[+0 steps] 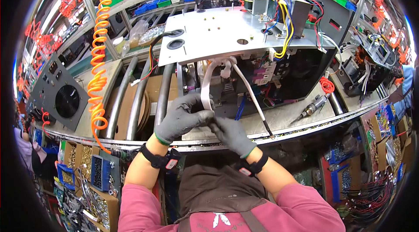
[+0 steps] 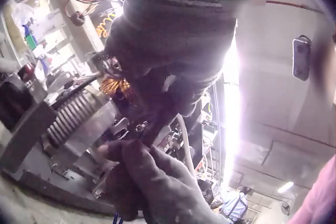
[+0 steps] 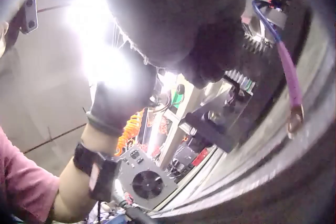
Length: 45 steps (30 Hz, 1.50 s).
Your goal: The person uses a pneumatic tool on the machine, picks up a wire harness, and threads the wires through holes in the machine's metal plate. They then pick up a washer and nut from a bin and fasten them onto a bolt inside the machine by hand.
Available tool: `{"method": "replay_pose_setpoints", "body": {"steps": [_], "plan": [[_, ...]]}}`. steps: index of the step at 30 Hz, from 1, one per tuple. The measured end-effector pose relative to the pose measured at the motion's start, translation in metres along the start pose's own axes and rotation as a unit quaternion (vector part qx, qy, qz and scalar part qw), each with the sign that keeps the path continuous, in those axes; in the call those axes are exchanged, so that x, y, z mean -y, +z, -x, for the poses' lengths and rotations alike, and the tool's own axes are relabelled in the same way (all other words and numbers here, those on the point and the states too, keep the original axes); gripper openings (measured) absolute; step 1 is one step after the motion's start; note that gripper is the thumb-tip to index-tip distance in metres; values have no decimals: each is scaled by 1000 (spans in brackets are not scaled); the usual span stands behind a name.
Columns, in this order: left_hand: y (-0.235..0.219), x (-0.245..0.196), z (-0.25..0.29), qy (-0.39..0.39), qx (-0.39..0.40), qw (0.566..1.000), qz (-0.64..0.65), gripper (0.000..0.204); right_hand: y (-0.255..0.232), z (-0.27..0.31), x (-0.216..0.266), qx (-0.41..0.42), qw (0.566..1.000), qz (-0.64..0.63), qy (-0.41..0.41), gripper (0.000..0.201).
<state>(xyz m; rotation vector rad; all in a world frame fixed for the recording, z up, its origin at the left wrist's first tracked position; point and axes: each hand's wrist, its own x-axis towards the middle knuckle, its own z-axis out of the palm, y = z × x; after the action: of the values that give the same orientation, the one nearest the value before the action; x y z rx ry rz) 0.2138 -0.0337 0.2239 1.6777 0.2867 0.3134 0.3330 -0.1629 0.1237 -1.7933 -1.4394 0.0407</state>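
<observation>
A white sleeved cable (image 1: 206,84) loops down out of the open machine chassis (image 1: 288,81) toward both grey-gloved hands. My left hand (image 1: 185,117) grips this cable near its lower end, thumb and fingers curled. Against the left fingertips, my right hand (image 1: 234,136) pinches at the cable's end, which the gloves hide. In the left wrist view the right hand (image 2: 163,182) has bent fingers meeting the left hand (image 2: 168,50). A second white cable (image 1: 251,92) with a black end slants down to the bench edge, right of the hands.
A metal panel (image 1: 214,31) with wired parts on it covers the chassis top. To the right lies a power screwdriver (image 1: 310,109) on a red coil. An orange coiled hose (image 1: 99,49) hangs left, near a grey fan panel (image 1: 61,94). Steel rollers (image 1: 139,101) run beneath; parts bins (image 1: 100,173) stand in front.
</observation>
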Motion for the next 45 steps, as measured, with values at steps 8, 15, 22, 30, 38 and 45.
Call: {"method": "replay_pose_setpoints", "body": {"steps": [8, 15, 22, 30, 38, 45], "plan": [[14, -10, -61, 319, -233, 878, -271, 17, -8, -73, -29, -128, 991, 45, 6, 29], [4, -2, -85, 385, -249, 616, -640, 19, 10, -91, -22, -120, 980, -124, 104, 19], [14, 8, -94, 245, -302, 870, -301, 24, 31, -87, -52, -157, 981, 84, -76, 15], [15, 23, -90, 244, -284, 879, -295, 32, 18, -82, -27, -119, 866, -449, 187, 17], [1, 39, -95, 212, -239, 883, -344, 32, 11, -75, -31, -60, 906, -398, 131, 42], [14, 31, -98, 260, -254, 907, -214, 22, 3, -80, -20, -82, 885, -423, 176, 45]]}}
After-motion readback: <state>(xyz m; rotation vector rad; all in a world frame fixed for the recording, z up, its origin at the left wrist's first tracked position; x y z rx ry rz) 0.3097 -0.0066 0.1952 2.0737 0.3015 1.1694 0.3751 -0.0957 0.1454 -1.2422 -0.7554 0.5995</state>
